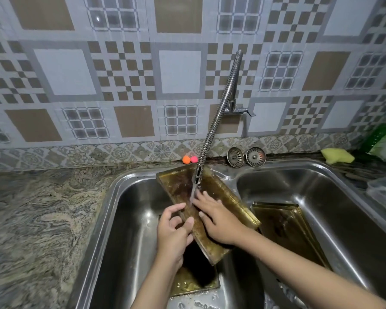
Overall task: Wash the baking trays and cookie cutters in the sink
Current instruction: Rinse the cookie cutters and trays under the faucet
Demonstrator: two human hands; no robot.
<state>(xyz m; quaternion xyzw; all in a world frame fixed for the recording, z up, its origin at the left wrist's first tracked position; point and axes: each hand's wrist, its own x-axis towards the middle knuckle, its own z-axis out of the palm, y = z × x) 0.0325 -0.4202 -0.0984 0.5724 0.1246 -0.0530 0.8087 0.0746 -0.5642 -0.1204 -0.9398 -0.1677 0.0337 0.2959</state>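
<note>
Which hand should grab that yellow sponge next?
Probably the right hand. The sponge sits on the counter at the far right, on its side, and that hand only lies flat on the tray. The left hand grips the tray's edge, steadying it.

Marbled stone countertop [38, 219] carries double steel sink [227, 175]. Against backsplash: orange ball [186, 160] touching pink ball [194, 159], two sink strainers [235, 157] propped upright, yellow sponge [337, 155] far right.

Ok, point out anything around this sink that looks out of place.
Two drain strainers stand on edge against the backsplash behind the sink instead of sitting in the drains. Two small balls, orange and pink, sit on the ledge beside the faucet hose, odd for a washing area.
</note>
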